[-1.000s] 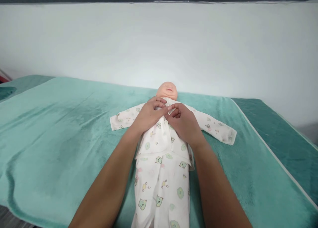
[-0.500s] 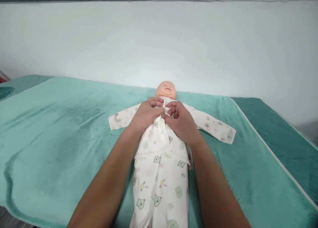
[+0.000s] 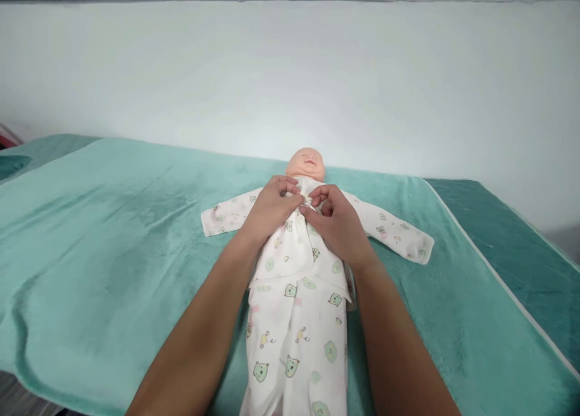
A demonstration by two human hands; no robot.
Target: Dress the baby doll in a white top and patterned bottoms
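Observation:
A baby doll [image 3: 306,162] lies on its back, dressed in a white shirt [image 3: 290,253] and matching trousers [image 3: 296,343] with green bear prints. Both of the shirt's sleeves stretch out to the sides. At the upper chest, my left hand [image 3: 276,204] pinches the edge of the shirt's front opening, its thumb pointing inward. Just across from it, my right hand [image 3: 335,219] has its thumb and forefinger closed on the other side of the opening. A small button seems to lie between the fingertips. My fingers partly hide the opening there.
A teal plush blanket [image 3: 113,253] with a few creases covers the table. Darker teal cloth [image 3: 512,253] shows past its right edge. A white wall [image 3: 290,71] rises behind the doll's head. Something red [image 3: 8,139] sits at the far left.
My right fingertips have drawn slightly apart from the left ones at the shirt's opening. The whole view has shifted a little, with doll and hands appearing slightly farther right.

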